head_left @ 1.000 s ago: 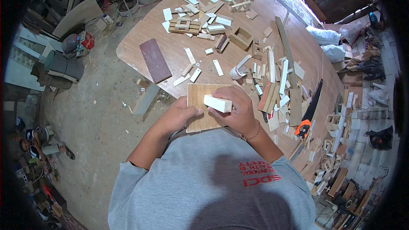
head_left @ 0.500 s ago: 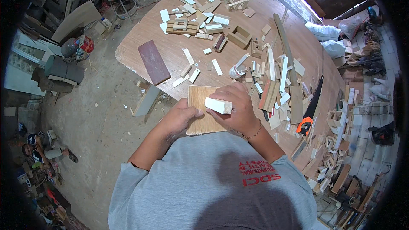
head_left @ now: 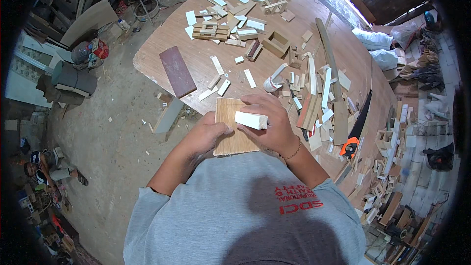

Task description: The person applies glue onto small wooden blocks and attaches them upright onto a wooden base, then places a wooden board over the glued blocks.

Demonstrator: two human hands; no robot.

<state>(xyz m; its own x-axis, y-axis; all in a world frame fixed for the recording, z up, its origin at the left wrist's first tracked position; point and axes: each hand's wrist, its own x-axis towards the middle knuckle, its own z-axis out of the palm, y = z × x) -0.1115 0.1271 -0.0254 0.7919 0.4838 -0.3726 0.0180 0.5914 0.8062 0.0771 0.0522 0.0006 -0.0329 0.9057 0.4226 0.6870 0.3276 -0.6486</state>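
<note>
My left hand (head_left: 210, 135) grips the left edge of a flat, square-cornered piece of light-brown wood (head_left: 226, 142), its thumb lying on the face. My right hand (head_left: 273, 126) is closed around a small block with a white face (head_left: 249, 119) and a bare wood end. The block rests against or just over the board's right part; I cannot tell if they touch. Its fingers hide the board's upper right corner. Both pieces are close to my chest, at the near edge of the table.
Across the wooden table (head_left: 162, 34) lie many white and bare wood offcuts. A dark red board (head_left: 177, 72) is at the left, a white cup (head_left: 273, 83) beyond my right hand, an orange-handled handsaw (head_left: 349, 147) at the right. A person (head_left: 48, 172) sits on the floor far left.
Hardly anything differs. My right hand and the block have shifted very slightly over the board; my left hand keeps its hold.
</note>
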